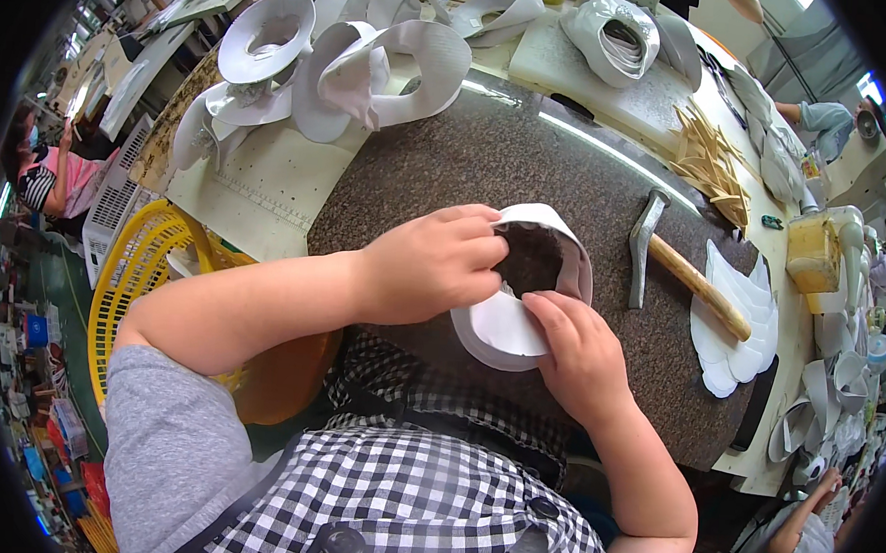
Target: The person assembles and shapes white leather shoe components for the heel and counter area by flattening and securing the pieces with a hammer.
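Note:
I hold a white shoe upper (500, 330), a curved loop with a pale lining, above the dark speckled work slab (408, 175). My left hand (439, 261) pinches its far left rim, with the fingers curled inward. On the near right side, my right hand (581, 349) grips the edge, its thumb on the white surface and part of the fingers hidden. Through the opening of the loop the dark slab shows. To the right of my hands, a hammer (698, 287) with a wooden handle rests across a fan of white flat cut pieces (736, 317).
More white uppers (394, 69) are heaped at the far left. Tan strips (709, 165) lie at the back right, near a yellowish container (820, 254). A yellow basket (127, 290) stands left of the slab. Other people (63, 171) are at both sides.

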`<act>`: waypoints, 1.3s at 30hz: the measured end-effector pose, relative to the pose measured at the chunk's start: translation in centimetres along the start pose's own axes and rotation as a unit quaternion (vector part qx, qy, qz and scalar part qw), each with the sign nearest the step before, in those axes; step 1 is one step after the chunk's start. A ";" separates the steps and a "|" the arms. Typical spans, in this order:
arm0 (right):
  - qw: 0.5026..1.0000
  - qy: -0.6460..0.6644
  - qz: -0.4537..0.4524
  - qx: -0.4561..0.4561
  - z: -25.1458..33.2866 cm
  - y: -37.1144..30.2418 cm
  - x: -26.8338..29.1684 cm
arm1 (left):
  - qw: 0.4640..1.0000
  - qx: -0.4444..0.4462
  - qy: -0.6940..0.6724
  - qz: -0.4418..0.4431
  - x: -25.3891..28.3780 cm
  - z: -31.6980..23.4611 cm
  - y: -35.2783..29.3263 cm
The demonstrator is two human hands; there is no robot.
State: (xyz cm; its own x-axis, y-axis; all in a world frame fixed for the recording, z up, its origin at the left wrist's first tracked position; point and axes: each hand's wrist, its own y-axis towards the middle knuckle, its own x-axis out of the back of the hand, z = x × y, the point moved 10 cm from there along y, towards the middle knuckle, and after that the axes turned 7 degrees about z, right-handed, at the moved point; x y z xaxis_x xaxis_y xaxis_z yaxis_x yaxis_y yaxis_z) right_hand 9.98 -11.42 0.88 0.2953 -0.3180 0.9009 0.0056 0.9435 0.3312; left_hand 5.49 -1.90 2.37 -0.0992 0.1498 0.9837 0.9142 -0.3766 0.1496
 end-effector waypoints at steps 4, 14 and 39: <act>0.996 0.068 -0.016 -0.059 -0.8 -0.2 0.2 | 0.993 -0.025 0.032 -0.114 0.7 -1.5 -2.1; 0.990 0.059 -0.080 -0.104 -2.4 1.2 1.5 | 0.973 0.165 -0.124 -0.100 -0.1 -0.4 -0.6; 0.998 0.019 0.012 0.066 0.2 -0.1 0.9 | 0.986 0.000 0.024 -0.165 -0.8 -2.8 -2.5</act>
State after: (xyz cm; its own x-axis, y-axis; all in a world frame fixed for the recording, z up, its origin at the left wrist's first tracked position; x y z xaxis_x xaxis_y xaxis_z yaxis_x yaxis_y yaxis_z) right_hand 10.09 -11.85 1.69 0.3295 -0.2902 0.8985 -0.1269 0.9294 0.3467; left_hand 2.18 -3.66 1.47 -0.4093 0.2209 0.8852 0.8293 -0.3145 0.4619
